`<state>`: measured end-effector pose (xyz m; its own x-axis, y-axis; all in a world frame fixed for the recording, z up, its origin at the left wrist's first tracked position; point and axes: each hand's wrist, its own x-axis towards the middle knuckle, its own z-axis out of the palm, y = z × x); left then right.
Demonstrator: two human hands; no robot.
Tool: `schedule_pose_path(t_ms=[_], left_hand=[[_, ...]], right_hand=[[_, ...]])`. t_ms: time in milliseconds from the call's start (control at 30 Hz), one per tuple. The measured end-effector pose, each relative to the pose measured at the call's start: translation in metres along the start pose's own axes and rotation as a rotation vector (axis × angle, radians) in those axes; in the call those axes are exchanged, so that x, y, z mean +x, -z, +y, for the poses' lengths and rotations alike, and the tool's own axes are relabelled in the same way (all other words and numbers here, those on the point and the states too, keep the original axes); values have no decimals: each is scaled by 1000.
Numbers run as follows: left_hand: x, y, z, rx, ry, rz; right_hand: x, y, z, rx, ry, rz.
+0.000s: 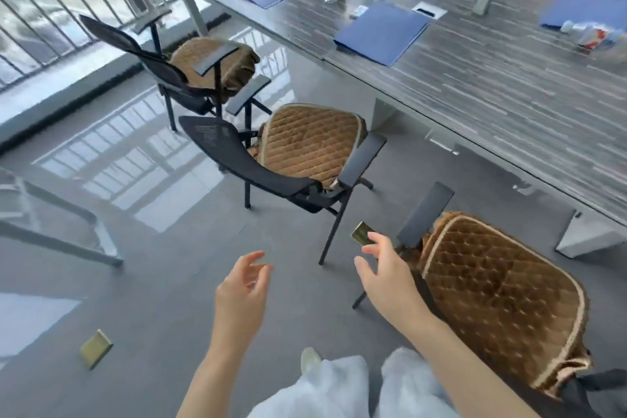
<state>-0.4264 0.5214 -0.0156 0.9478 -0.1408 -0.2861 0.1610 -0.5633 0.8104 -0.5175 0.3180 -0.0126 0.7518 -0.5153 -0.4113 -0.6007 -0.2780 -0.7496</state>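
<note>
Both hands are empty, fingers loosely apart. The left hand [242,285] hovers over the smooth grey floor [163,282]. Just beyond the right hand [383,270], slightly to its right, stands the flat black armrest [425,214] of the brown quilted-cushioned chair [502,295] (not touching).

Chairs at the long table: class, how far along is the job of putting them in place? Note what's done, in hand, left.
Done: blue folders lie set out on the table. In hand: the right hand, open and empty, reaches toward the armrest of the nearest chair; the left hand is open too. Left, apparently: that chair, the middle chair and the far chair all stand out from the table edge.
</note>
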Motion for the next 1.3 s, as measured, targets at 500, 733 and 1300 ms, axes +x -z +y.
schedule_pose_path(t_ms=[500,733,1300], left_hand=[[160,77,14,-7,-25,96],[272,55,55,78,-41,5],[510,3,110,332,-100,-308]], right_hand=[[118,-79,-121,-49,93,-76],[240,-68,-169,-70,76,-50],[454,-48,-234,-136,-73,60]])
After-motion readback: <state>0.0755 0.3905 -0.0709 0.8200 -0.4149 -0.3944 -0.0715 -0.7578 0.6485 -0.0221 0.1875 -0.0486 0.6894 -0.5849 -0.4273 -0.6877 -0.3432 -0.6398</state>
